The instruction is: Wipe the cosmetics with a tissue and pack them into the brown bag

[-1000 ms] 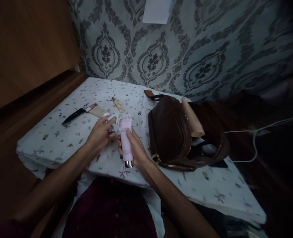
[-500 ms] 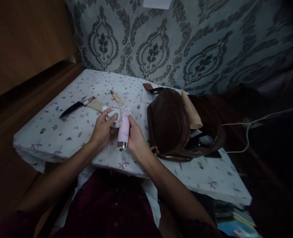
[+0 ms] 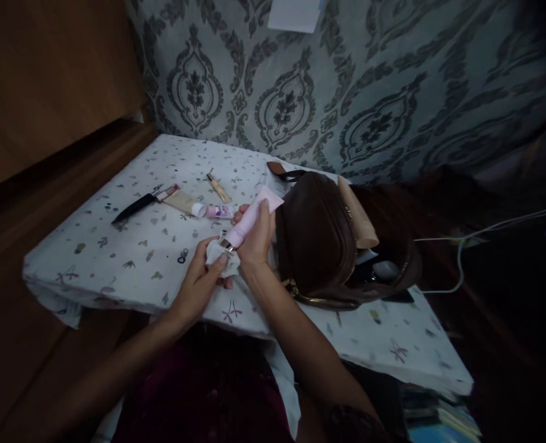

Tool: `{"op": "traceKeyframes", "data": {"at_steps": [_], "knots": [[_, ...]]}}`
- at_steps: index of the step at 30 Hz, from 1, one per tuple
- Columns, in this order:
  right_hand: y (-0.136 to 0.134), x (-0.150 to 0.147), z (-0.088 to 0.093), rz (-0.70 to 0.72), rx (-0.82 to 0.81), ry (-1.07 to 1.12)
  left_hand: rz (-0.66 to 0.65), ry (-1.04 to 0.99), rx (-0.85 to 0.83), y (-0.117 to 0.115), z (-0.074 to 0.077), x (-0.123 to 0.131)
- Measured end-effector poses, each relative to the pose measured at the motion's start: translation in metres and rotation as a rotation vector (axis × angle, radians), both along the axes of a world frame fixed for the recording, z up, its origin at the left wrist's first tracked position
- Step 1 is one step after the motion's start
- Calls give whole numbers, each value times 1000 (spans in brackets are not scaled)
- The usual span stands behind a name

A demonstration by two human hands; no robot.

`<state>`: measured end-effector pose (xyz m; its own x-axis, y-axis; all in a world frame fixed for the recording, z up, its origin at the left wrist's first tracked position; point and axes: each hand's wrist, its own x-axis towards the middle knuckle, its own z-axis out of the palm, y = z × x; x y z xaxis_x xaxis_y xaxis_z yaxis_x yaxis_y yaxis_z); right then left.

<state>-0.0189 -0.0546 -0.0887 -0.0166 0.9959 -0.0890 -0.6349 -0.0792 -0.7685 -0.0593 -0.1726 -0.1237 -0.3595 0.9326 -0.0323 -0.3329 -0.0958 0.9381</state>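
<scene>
A pink squeeze tube (image 3: 249,219) with a silver cap lies tilted in my right hand (image 3: 256,240), whose fingers are wrapped round it. My left hand (image 3: 203,274) pinches a white wipe (image 3: 221,258) against the silver cap at the tube's lower end. Just beyond my hands, a small pink and white tube (image 3: 218,211) rests on the table. Next to it lies a beige tube with a white cap (image 3: 180,200). A slim gold-coloured cosmetic tube (image 3: 218,188) is farther back.
A brown leather bag (image 3: 316,237) stands open on the right, a beige tube (image 3: 358,215) sticking out of it. On the left lies a black-handled item (image 3: 134,208). Patterned cloth covers the table (image 3: 116,264); a wooden cabinet (image 3: 60,80) borders it. White cables (image 3: 461,246) run at the right.
The pink tube has turned, its silver cap now towards my left hand and its flat end up to the right. The wipe has moved down onto the cap.
</scene>
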Motion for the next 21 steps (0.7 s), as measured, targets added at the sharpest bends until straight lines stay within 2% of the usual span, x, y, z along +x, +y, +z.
{"op": "traceKeyframes", "data": {"at_steps": [3,5,8,12,17,21], "knots": [[-19,-1,6,-16,194,-59,73,-43,-14,5,-2,10],[-29,1,10,-9,255,-71,117,-74,-17,8,-1,13],[-38,7,10,53,257,-50,173,-133,-31,13,3,11],[-39,18,5,254,249,4,241,-262,-62,21,13,-1],[-38,35,0,478,292,-39,72,-359,-180,27,25,-19],[-38,55,1,590,389,-40,-72,-356,-309,25,40,-24]]}}
